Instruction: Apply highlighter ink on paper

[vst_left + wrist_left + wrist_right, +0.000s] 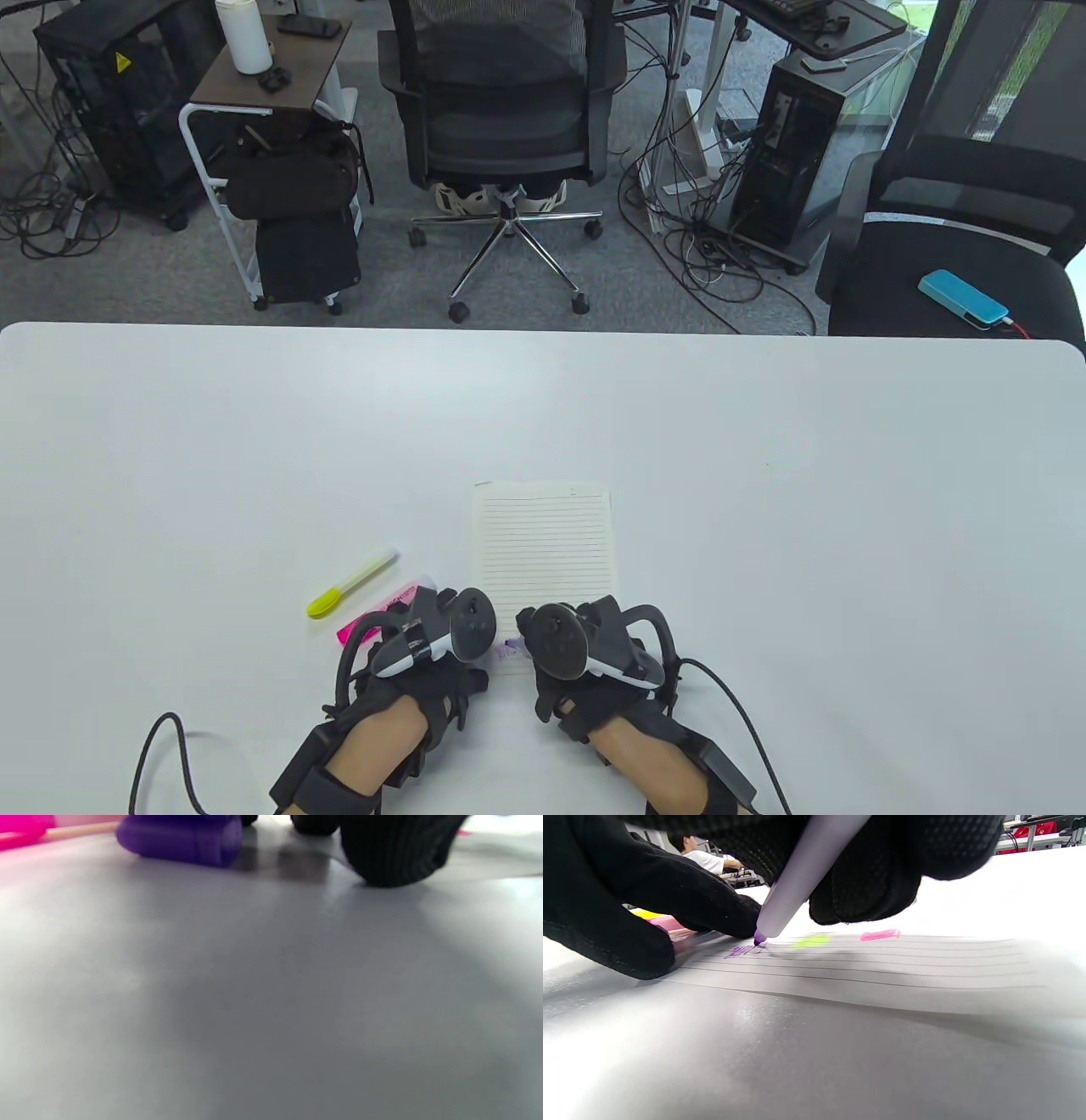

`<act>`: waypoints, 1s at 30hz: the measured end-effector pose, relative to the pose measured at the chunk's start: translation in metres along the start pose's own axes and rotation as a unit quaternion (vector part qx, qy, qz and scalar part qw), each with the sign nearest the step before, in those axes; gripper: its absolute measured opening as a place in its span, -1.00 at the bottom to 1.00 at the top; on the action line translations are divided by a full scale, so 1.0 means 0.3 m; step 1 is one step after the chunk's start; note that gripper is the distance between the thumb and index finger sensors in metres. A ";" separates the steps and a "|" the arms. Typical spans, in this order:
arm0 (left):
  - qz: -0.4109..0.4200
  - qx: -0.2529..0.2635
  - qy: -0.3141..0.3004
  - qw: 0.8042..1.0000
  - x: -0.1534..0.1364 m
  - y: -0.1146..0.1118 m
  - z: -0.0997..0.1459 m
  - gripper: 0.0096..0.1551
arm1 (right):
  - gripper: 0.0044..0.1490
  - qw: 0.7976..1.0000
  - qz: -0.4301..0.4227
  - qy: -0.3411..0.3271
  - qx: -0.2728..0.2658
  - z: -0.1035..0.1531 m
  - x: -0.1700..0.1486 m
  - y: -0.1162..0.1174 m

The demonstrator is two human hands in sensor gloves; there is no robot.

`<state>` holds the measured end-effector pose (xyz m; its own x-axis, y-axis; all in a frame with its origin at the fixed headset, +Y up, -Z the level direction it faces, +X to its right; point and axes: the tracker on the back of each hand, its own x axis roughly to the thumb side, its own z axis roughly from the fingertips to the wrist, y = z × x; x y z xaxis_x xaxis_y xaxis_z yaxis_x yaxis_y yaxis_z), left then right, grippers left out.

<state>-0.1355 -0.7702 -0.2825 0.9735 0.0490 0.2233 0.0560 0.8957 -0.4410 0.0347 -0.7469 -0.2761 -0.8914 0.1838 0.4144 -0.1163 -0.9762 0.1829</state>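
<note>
A lined paper (pixel 543 552) lies on the white table (pixel 764 475). My right hand (pixel 551 671) grips a purple highlighter (pixel 806 878), its tip touching the paper's near left corner, where a purple mark (pixel 742 950) shows. A yellow-green mark (pixel 811 941) and a pink mark (pixel 880 935) lie further along the same line. My left hand (pixel 462 658) rests beside the paper's left edge, a fingertip (pixel 390 853) on the table. A purple cap (pixel 182 838) sits close by that hand; whether the hand holds it is unclear.
A yellow highlighter (pixel 352 581) lies left of the paper. A pink highlighter (pixel 377 618) lies partly under my left hand. Glove cables trail off the table's near edge. Office chairs and computers stand beyond the far edge.
</note>
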 end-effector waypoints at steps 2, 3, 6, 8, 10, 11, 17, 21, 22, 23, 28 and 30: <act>0.001 0.000 0.000 1.000 0.000 0.000 0.000 -0.11 | -0.52 1.000 -0.003 0.000 0.009 0.002 -0.001 -0.005; 0.001 0.000 0.000 1.000 0.000 0.000 0.000 -0.11 | -0.52 1.000 -0.003 0.000 0.018 0.004 -0.002 -0.010; 0.000 -0.001 -0.001 1.000 0.000 0.000 -0.001 -0.11 | -0.52 0.999 -0.007 0.000 0.035 0.010 -0.001 -0.017; 0.001 -0.001 -0.001 1.000 0.000 0.000 -0.001 -0.10 | -0.52 1.000 -0.003 -0.001 0.022 0.007 -0.002 -0.012; 0.001 -0.001 -0.001 1.000 0.000 0.000 -0.001 -0.11 | -0.52 1.000 0.004 0.002 0.000 0.000 -0.003 -0.001; 0.001 -0.001 -0.001 1.000 0.000 -0.001 -0.001 -0.11 | -0.52 1.000 0.001 0.003 0.003 -0.001 -0.003 0.000; 0.001 -0.001 -0.001 1.000 -0.001 -0.001 -0.002 -0.10 | -0.52 0.999 -0.008 0.005 0.045 0.011 -0.001 -0.021; 0.001 -0.001 -0.001 1.000 -0.001 -0.001 -0.002 -0.10 | -0.52 1.000 0.001 0.007 0.013 0.005 -0.001 -0.008; 0.001 -0.001 -0.001 1.000 -0.001 -0.001 -0.002 -0.10 | -0.52 1.000 0.003 0.006 0.005 0.001 -0.002 -0.004; 0.001 -0.001 -0.001 1.000 -0.001 -0.001 -0.002 -0.11 | -0.52 1.000 0.001 0.007 0.005 0.000 -0.002 -0.002; 0.001 -0.002 -0.002 1.000 -0.002 -0.001 -0.003 -0.10 | -0.52 0.999 -0.006 0.011 0.038 0.007 -0.003 -0.016; 0.001 -0.002 -0.002 1.000 -0.002 -0.001 -0.003 -0.10 | -0.52 0.999 -0.002 0.011 0.039 0.009 -0.001 -0.017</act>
<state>-0.1358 -0.7709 -0.2833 0.9729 0.0521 0.2253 0.0551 0.8939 -0.4448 0.0366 -0.7417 -0.2746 -0.9006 0.1833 0.3942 -0.0853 -0.9636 0.2532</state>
